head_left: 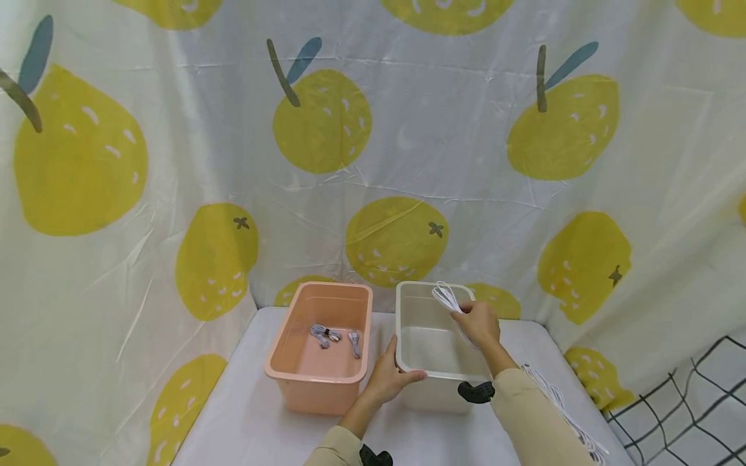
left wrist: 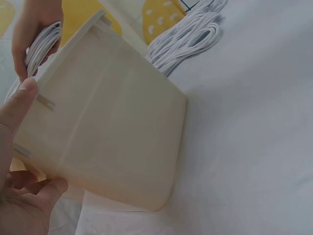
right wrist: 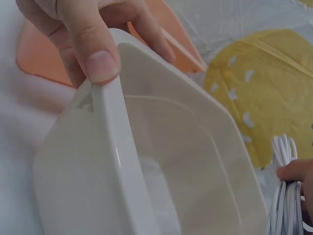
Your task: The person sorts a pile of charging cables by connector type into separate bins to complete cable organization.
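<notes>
My left hand (head_left: 389, 377) grips the near left corner of a cream plastic bin (head_left: 434, 396), its thumb on the rim and its fingers along the side. Over the right part of that bin, my right hand (head_left: 480, 323) holds a looped bundle of white cable (head_left: 445, 296). The right wrist view shows the cable bundle (right wrist: 285, 208) pinched between thumb and fingers beside the bin's rim (right wrist: 120, 156). No object is visible inside the cream bin, though part of its floor is hidden.
To the left stands a peach plastic bin (head_left: 317, 395) with two small grey cable bundles, one larger (head_left: 325, 334) and one smaller (head_left: 354, 344). More white cable (head_left: 550, 391) lies on the white table right of the cream bin. A black wire grid (head_left: 688, 401) is at the lower right.
</notes>
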Tool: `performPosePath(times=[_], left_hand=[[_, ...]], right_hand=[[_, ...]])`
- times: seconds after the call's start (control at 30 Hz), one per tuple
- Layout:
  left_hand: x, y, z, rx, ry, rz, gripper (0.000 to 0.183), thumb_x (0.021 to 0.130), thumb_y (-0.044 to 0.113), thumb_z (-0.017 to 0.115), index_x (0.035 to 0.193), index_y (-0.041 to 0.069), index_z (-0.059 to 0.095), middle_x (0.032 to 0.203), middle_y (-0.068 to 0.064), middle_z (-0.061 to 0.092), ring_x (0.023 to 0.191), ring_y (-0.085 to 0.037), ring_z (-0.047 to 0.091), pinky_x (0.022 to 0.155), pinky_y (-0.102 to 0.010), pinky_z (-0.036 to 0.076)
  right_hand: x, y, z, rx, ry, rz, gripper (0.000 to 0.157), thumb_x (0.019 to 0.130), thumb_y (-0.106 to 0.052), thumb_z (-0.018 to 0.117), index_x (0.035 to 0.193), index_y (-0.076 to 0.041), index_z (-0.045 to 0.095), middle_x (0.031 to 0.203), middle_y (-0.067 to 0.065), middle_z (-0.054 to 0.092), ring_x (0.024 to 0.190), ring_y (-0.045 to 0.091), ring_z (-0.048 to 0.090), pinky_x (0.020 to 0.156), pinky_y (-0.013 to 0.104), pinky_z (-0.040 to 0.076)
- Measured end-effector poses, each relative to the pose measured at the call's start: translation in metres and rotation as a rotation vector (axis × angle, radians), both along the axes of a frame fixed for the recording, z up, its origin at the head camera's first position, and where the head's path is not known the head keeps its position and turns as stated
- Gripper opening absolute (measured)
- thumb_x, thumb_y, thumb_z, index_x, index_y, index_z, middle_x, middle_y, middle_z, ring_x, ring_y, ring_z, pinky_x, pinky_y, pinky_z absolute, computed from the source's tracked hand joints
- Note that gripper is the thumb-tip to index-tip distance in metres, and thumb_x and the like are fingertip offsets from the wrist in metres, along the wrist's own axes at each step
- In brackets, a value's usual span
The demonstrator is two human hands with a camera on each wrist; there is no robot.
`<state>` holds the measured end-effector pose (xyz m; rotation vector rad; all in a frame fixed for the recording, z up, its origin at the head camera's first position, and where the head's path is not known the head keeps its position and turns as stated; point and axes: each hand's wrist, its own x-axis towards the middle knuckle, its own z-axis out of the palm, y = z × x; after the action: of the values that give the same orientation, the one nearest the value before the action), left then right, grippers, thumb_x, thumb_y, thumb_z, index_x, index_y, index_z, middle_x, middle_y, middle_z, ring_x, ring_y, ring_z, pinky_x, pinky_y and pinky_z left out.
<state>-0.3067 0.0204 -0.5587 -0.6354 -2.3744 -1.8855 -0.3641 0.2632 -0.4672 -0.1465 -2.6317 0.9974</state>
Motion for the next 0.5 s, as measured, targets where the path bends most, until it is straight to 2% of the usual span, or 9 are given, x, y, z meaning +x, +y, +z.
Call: performPosePath(times=[0.17, 0.37, 0.5], left_hand=[[0.003, 0.0, -0.001, 0.001, -0.006, 0.011, 0.108, 0.081, 0.02, 0.092, 0.163, 0.01, 0.024, 0.135, -0.009, 0.06, 0.114, -0.022, 0.061, 0.094, -0.037, 0.052], [0.003, 0.001, 0.003, -0.019, -0.022, 0.02, 0.109, 0.081, 0.022, 0.092, 0.164, 0.009, 0.022, 0.14, -0.012, 0.057, 0.117, -0.027, 0.059, 0.096, -0.04, 0.05], [0.003, 0.001, 0.005, -0.023, -0.014, 0.022, 0.109, 0.081, 0.022, 0.092, 0.164, 0.007, 0.022, 0.142, -0.013, 0.055, 0.117, -0.026, 0.058, 0.096, -0.042, 0.05]], right_hand=[[-0.003, -0.014, -0.003, -0.033, -0.008, -0.002, 0.032, 0.088, -0.024, 0.079, 0.111, -0.002, 0.08, 0.104, 0.015, 0.076, 0.09, 0.034, 0.068, 0.073, 0.048, 0.051], [-0.009, -0.034, -0.008, -0.093, -0.019, -0.027, 0.028, 0.09, -0.024, 0.077, 0.104, -0.001, 0.08, 0.096, 0.014, 0.076, 0.086, 0.034, 0.068, 0.074, 0.049, 0.049], [-0.014, -0.046, -0.012, -0.166, -0.043, 0.025, 0.028, 0.095, -0.019, 0.072, 0.109, 0.005, 0.077, 0.105, 0.019, 0.075, 0.098, 0.038, 0.067, 0.084, 0.048, 0.052]])
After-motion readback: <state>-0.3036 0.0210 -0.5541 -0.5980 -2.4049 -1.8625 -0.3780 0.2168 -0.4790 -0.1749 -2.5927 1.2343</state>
